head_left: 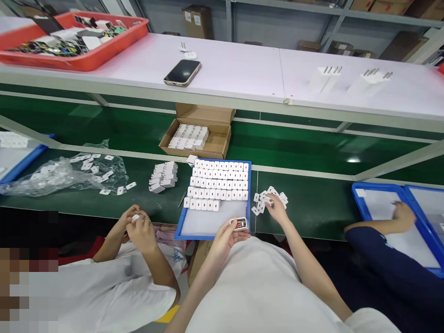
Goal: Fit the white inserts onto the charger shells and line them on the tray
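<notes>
My left hand holds a small white charger housing, its open end facing up and red and metallic parts showing inside. At the loose pile of white slotted end covers, my right hand has its fingertips pinched on one cover, which is partly hidden. Between and beyond my hands lies a blue-rimmed tray. Rows of white charger housings with small dark slots stand in it, the front row shorter than the others.
On the left, a co-worker's hands hold a small white piece near stacked white housings and a plastic bag of covers. A cardboard box sits behind the tray. Another person's hand is over a blue tray at right.
</notes>
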`<state>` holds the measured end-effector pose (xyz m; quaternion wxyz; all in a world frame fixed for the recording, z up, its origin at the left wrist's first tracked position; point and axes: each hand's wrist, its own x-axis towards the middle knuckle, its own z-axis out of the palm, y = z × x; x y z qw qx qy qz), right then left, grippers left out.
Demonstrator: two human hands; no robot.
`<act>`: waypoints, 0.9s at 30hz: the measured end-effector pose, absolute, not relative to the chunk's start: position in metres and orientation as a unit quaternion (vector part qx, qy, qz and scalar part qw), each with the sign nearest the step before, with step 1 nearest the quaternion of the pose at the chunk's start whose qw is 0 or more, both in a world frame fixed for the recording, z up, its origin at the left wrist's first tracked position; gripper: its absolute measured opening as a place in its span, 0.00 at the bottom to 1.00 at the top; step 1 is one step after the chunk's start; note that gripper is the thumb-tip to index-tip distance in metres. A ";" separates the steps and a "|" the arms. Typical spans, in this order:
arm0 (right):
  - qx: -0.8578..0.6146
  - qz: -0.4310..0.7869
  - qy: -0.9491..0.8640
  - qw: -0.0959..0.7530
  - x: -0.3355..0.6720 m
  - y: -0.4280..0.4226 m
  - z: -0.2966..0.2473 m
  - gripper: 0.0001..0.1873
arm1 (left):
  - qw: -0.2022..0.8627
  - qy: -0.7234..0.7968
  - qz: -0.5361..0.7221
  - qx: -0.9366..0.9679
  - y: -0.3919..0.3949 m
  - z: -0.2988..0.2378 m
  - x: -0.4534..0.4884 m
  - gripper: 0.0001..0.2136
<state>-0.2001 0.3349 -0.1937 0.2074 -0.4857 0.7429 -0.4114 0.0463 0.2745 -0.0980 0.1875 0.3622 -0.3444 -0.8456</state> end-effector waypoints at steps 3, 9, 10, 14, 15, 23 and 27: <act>-0.469 -0.373 0.777 0.192 -0.226 0.333 -0.239 0.15 | 0.175 -0.361 -0.837 0.371 0.271 -0.087 0.047 0.27; -0.477 -0.374 0.779 0.160 -0.226 0.336 -0.262 0.13 | 0.178 -0.391 -0.833 0.350 0.267 -0.064 0.048 0.30; -0.476 -0.384 0.776 0.153 -0.224 0.335 -0.259 0.14 | 0.185 -0.393 -0.833 0.342 0.266 -0.060 0.048 0.29; -0.456 -0.455 0.757 0.110 -0.206 0.331 -0.215 0.16 | 0.210 -0.401 -0.828 0.331 0.265 -0.050 0.052 0.27; -0.452 -0.477 0.747 0.099 -0.196 0.333 -0.196 0.16 | 0.216 -0.403 -0.825 0.331 0.265 -0.047 0.053 0.27; -0.694 -0.516 0.501 -0.020 -0.109 0.368 -0.025 0.30 | 0.238 -0.456 -0.801 0.306 0.271 -0.033 0.056 0.29; -0.736 -0.464 0.491 -0.043 -0.103 0.366 -0.017 0.33 | 0.238 -0.477 -0.789 0.305 0.274 -0.027 0.058 0.26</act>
